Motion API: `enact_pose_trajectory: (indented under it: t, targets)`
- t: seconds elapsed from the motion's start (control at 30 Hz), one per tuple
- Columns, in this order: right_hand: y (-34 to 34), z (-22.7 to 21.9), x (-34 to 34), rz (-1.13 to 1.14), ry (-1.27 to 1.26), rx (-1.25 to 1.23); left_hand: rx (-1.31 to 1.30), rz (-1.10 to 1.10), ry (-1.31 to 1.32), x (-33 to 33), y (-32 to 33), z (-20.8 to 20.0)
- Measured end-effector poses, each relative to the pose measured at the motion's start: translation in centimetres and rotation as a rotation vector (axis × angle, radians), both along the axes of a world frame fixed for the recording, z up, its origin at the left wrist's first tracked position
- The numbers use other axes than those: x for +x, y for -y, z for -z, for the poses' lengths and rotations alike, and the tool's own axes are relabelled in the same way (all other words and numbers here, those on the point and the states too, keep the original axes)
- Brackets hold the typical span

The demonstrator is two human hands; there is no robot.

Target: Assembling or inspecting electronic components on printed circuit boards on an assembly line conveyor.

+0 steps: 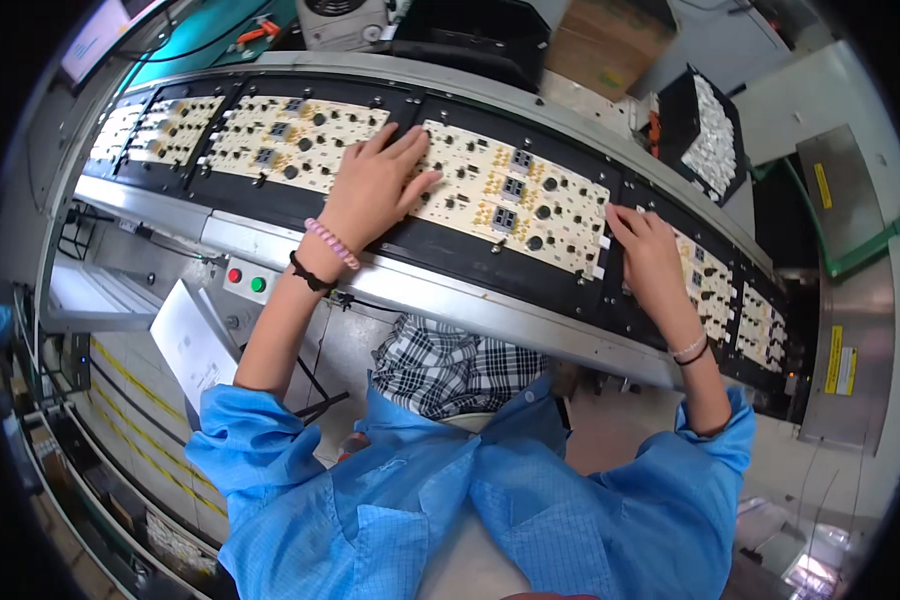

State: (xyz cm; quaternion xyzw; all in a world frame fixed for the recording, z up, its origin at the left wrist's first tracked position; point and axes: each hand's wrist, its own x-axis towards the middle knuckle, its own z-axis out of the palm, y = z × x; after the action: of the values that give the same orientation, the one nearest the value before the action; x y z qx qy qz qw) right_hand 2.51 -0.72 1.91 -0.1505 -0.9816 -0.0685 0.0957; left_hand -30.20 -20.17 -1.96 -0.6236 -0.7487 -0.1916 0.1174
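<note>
A cream circuit board (475,185) dotted with black, yellow and white parts lies in a black carrier frame in front of me. My left hand (378,185) rests at its left end, with the fingers stretched and the thumb apart over the board's surface. At the right end is my right hand (652,255), its fingers loosely bent and the fingertips by the board's edge. Nothing shows gripped in either hand. To the left, another populated board (245,135) sits partly behind my left hand. One more board (715,300) is partly covered by my right hand.
The carriers sit between metal conveyor rails (450,302). A black bin of small white parts (712,135) stands at the far right, near a cardboard box (605,45). A control box with red and green buttons (245,282) hangs below the near rail, beside papers (192,340).
</note>
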Motion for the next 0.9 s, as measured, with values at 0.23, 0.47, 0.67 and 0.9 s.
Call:
enact_pose_trajectory:
  t: [0.23,0.47,0.67,0.9]
  targets:
    - [0.1,0.4,-0.4,0.025,-0.008,0.039,-0.054,0.003,-0.024,0.6,0.7,0.3]
    - [3.1,0.5,1.7,-0.007,-0.084,0.006,-0.090,0.018,-0.035,1.7,4.1,-1.1]
    - [3.2,0.1,1.1,-0.001,0.042,-0.052,-0.090,0.000,-0.050,2.3,4.7,-0.2]
    - [6.3,0.1,3.3,0.012,-0.042,-0.152,-0.112,0.036,-0.033,3.3,7.7,-1.6]
